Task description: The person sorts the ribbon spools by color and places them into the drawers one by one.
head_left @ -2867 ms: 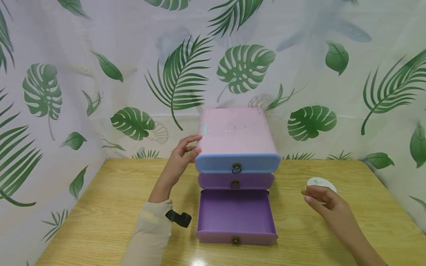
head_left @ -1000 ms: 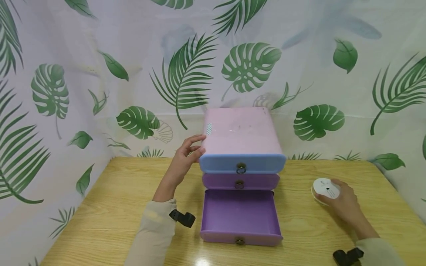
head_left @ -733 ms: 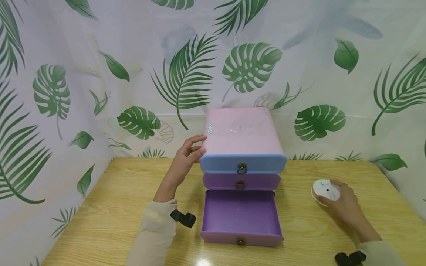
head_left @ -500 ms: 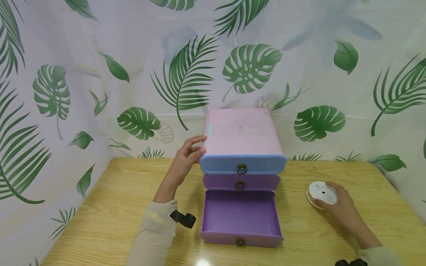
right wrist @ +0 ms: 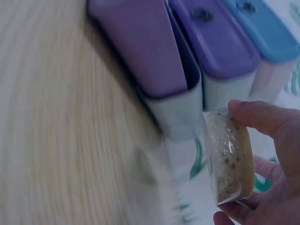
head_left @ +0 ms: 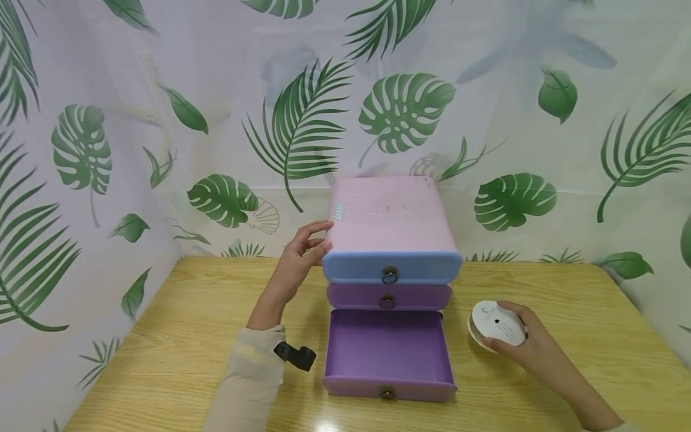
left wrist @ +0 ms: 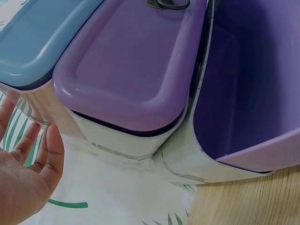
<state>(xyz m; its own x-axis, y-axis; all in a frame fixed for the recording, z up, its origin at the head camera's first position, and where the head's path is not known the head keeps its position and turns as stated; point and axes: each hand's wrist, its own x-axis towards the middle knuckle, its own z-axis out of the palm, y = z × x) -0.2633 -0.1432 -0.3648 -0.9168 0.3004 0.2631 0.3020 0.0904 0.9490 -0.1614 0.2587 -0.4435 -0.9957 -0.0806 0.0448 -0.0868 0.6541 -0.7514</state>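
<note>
My right hand (head_left: pixel 531 345) grips a spool of ribbon (head_left: pixel 493 324) by its edge, to the right of the drawers. The spool has a white printed round face; in the right wrist view its ribbon (right wrist: pixel 232 159) looks sheer with gold stars. My left hand (head_left: pixel 294 258) rests with loosely bent fingers against the left side of a three-tier drawer unit (head_left: pixel 385 216) with a pink top. Pulled out at the bottom is a purple drawer (head_left: pixel 388 348), with nothing in it. Above it, the purple middle drawer (head_left: pixel 367 296) and the blue top drawer (head_left: pixel 351 267) are closed.
The unit stands on a wooden table (head_left: pixel 205 336), near its back edge. Behind and beside the table hangs a white cloth (head_left: pixel 313 36) printed with green leaves. A black strap device (head_left: pixel 295 355) sits on my left wrist.
My right hand has taken hold of the ribbon spool and moved it left, toward the pulled-out drawer. The left hand stays against the unit.
</note>
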